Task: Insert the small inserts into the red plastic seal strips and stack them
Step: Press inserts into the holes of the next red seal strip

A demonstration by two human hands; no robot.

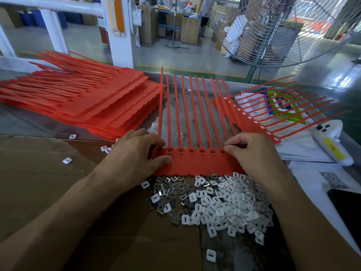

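**Both hands on one red strip sheet, insert pile in front**

Far left on the counter: a tall stack of red strip sheets, tails fanned out to the left. A few loose inserts lie just beside its near edge on the brown cardboard.

Left hand: fingers curled, thumb and fingertips pinching the left end of the working strip sheet at its row of sockets.

Centre: the working strip sheet lies flat, its tails pointing away from the person. Several sockets along its head band show an insert seated.

Near side of the sheet: a loose pile of inserts, grey metal pieces to the left, white plastic ones to the right, touching the sheet's near edge.

Right hand: fingers curled, fingertips pinched at the rightmost sockets of the sheet. Whether they hold an insert, cannot tell.

Far right: a second strip sheet with white inserts fitted, lying angled over papers; a white handheld device rests beside it.
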